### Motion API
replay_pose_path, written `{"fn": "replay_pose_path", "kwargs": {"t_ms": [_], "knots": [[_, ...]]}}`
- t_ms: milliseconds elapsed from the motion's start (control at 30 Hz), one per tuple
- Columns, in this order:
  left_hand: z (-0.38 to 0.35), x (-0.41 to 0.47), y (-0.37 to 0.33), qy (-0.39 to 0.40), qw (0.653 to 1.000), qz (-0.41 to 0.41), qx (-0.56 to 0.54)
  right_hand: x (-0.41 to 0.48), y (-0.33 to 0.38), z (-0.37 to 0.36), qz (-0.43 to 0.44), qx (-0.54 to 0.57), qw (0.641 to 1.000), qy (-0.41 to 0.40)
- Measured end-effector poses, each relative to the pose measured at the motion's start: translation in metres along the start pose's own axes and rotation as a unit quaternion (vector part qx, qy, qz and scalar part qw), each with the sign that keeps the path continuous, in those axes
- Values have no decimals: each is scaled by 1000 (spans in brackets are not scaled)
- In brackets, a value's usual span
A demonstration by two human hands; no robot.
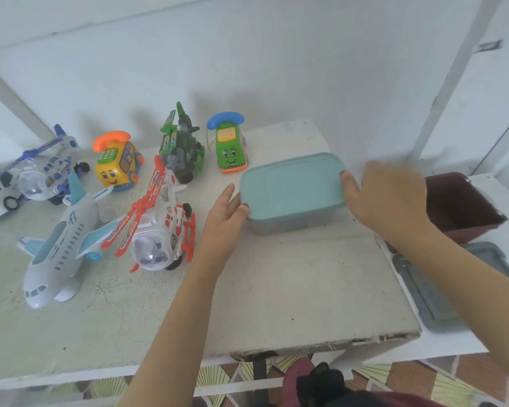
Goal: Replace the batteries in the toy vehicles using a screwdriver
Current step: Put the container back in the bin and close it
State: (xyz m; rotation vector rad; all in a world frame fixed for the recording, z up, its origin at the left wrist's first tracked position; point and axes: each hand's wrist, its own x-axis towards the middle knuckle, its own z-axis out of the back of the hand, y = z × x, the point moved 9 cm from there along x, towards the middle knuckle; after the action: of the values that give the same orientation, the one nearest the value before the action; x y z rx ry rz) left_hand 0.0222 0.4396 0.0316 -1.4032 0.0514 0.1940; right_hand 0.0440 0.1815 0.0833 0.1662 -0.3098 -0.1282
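Head view: toy vehicles stand left on the tabletop; teal box looks light, stiff, slick, best held by its ends; left grip flat-fingered against it; right grip blurred, cannot tell.

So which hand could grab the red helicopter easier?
Probably the left hand: it lies beside the helicopter, at the left end of the box. The right hand is at the far end.

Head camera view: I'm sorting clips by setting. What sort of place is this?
Probably a home: a worn white table against a bare wall, toys like the yellow phone car, patterned floor tiles below.
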Motion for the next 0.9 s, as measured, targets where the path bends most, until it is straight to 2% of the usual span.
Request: {"fn": "replay_pose_path", "kwargs": {"t_ms": [67,133,267,333,467,567,633,733,900], "knots": [[0,-2,0,-1,1000,-3,-4,-4,-12,-24,-23,58,989,135],[-3,-4,0,8,1000,-3,-12,-8,-9,-37,-21,165,968,187],[-8,-3,3,15,999,-2,-32,-11,-7,-37,-27,271,950,152],[-9,-2,4,19,999,0,-33,-11,-8,-38,-39,305,937,163],[-8,1,-2,16,1000,11,-7,0,-13,-41,-40,266,938,217],[-5,8,-10,-8,1000,27,7,25,-15,-40,-67,270,939,202],[0,16,-15,-50,997,32,49,41,-13,-43,-95,296,927,208],[10,32,-23,-124,976,11,179,55,-6,-55,-129,327,901,253],[7,50,-21,-116,958,12,263,56,7,-65,-150,402,861,274]]}}
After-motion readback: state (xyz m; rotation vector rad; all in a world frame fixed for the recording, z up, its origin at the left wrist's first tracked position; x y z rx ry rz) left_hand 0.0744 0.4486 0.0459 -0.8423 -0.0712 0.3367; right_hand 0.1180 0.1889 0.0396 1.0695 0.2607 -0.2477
